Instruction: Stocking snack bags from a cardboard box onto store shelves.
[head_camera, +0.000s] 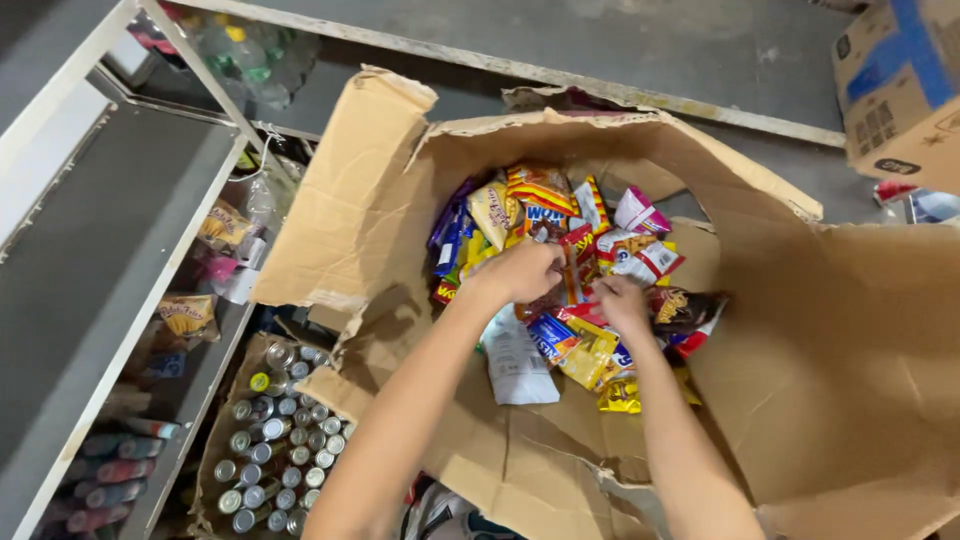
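A big torn cardboard box (360, 200) lies open below me, with a heap of small colourful snack packets (560, 215) inside. My left hand (520, 272) reaches into the heap, its fingers curled around packets near the middle. My right hand (620, 300) is beside it, fingers closed on a red and yellow packet (577, 270). Both forearms come up from the bottom edge of the view. A white packet (515, 360) lies under my left wrist.
A white metal shelf rack (110, 250) stands at the left with snack bags and bottles on it. A carton of several cans (275, 440) sits on the floor by the rack. Another cardboard box (900, 90) is at the top right.
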